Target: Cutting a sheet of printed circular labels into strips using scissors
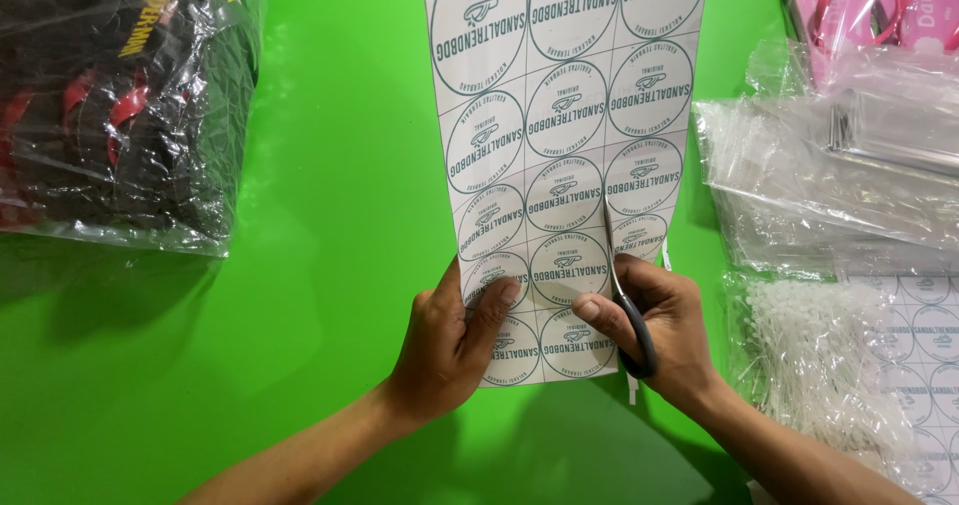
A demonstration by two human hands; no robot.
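Your left hand point(452, 340) sits just below the middle of the frame, closed in a pinch on the lower left corner of the sheet of round labels point(564, 125), thumb lying across the printed face and the other fingers tucked behind the paper. The sheet (white, printed with rows of dark green circles inside a thin grid) runs from your hands straight up the centre of the frame and out past the top edge, held up over the bright green table point(330, 215).

Your right hand point(664, 330) is at the lower centre right, gripping a pair of scissors point(624, 285) by their dark grey handles. The thin blades point upward along the grid line between the middle and the right-hand columns of circles, with their tip partway up the sheet. The right column already stands slightly apart from the rest along that line.

In the upper left of the frame lies a clear plastic bag of dark sandals point(120, 95) with red and yellow details. In the upper right corner are pink sandals point(869, 5), and below them a stack of clear plastic bags point(829, 165). At the lower right you have a bag of white plastic tag fasteners point(809, 355), with another sheet of labels point(924, 355) partly under it at the right edge.
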